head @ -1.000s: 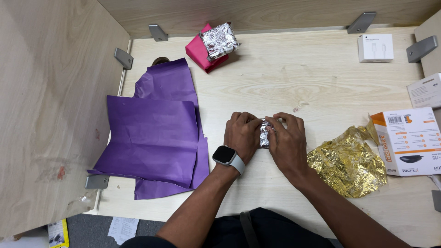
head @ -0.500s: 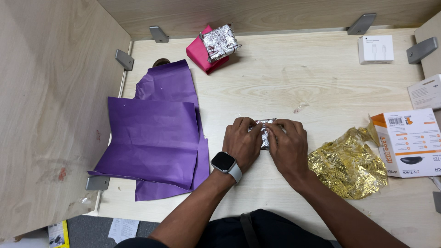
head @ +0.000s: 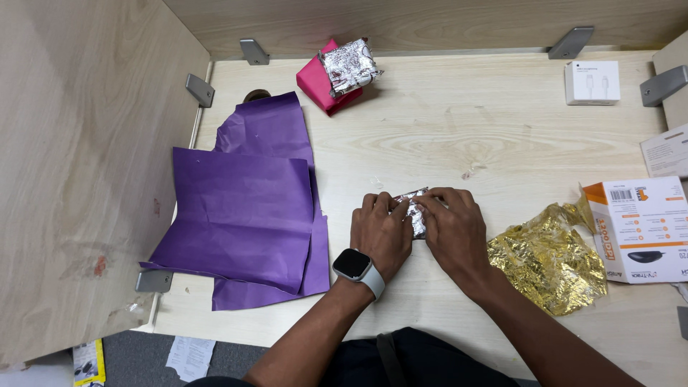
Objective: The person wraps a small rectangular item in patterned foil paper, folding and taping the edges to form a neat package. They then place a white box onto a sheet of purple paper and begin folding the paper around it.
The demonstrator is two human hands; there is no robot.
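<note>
Both hands are pressed down on a small silver foil packet [head: 414, 209] in the middle of the counter [head: 502, 122], the left hand [head: 381, 233] and right hand [head: 454, 231] side by side with fingers gripping its edges, so most of it is hidden. Purple paper [head: 244, 208] lies off to the left and crumpled gold foil [head: 552, 261] just right of the right hand, with a pink box [head: 319, 87] and another foil wad [head: 349, 66] at the back.
</note>
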